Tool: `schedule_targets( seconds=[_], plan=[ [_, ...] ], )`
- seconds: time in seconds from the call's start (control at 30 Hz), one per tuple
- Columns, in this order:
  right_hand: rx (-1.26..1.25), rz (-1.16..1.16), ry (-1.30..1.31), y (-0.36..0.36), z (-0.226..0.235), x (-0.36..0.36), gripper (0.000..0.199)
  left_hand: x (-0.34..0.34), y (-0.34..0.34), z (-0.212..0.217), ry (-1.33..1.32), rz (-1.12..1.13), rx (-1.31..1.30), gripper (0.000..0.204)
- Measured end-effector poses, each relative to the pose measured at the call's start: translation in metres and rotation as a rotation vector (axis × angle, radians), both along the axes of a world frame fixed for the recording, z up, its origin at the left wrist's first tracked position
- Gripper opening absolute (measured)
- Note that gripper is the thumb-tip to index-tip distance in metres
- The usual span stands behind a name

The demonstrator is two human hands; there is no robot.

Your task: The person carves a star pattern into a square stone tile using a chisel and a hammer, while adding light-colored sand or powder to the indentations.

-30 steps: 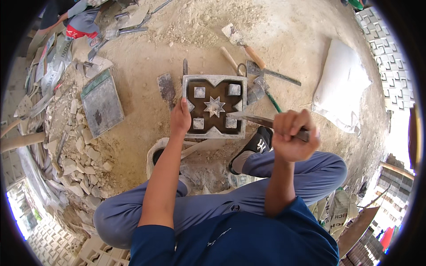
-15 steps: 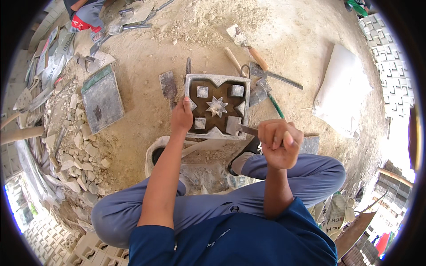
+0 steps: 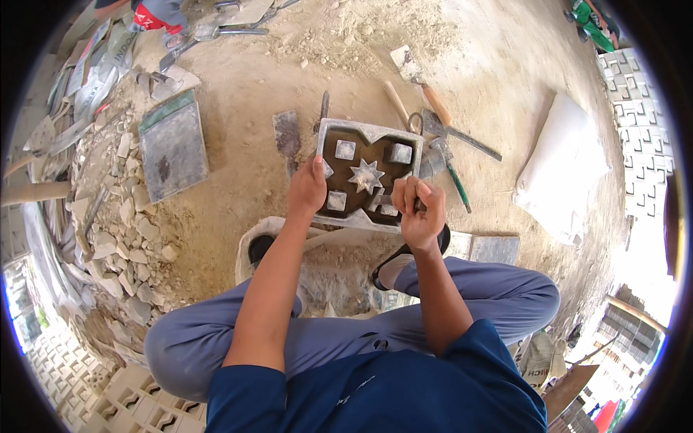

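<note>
A square metal mould (image 3: 369,130) is tilted in front of me. Raised square blocks and a star-shaped piece (image 3: 366,175) stand up from its brown inside. My left hand (image 3: 308,189) grips the mould's left wall, thumb over the rim. My right hand (image 3: 421,211) is closed around a small flat metal scraper, over the mould's near right corner. Its blade (image 3: 377,198) reaches in beside the near right block; the fingers hide most of the handle.
Beyond the mould lie a trowel with a wooden handle (image 3: 436,105), a dark flat blade (image 3: 286,133) and a green-handled tool (image 3: 459,189). A slab (image 3: 173,153) and broken pieces (image 3: 123,238) lie left, a white sack (image 3: 552,169) right. Another person (image 3: 160,16) is at the far left.
My right hand has moved left and up, bringing the scraper further in over the mould. The mould has tilted a little, with my left hand still on its wall. The whole view has shifted slightly.
</note>
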State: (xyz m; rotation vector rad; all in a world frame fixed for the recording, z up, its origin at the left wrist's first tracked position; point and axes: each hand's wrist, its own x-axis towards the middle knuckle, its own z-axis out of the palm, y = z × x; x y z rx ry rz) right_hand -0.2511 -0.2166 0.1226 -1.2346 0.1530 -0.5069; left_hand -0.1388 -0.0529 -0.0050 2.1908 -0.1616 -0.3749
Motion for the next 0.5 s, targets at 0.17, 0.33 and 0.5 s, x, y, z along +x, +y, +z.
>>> schedule_targets(
  seconds=[0.17,0.33,0.5],
  plan=[
    [-0.078,-0.022,-0.139,0.003,0.005,-0.015,0.061,-0.003,0.0,0.0,0.034,-0.035,0.01,0.057],
    [-0.136,0.035,-0.129,0.0,0.017,-0.022,0.061,-0.007,0.003,-0.006,0.019,-0.006,-0.006,0.058],
    [-0.457,-0.182,-0.028,-0.004,-0.03,-0.025,0.047,0.0,-0.001,-0.007,-0.01,0.002,-0.058,0.057]
  ],
)
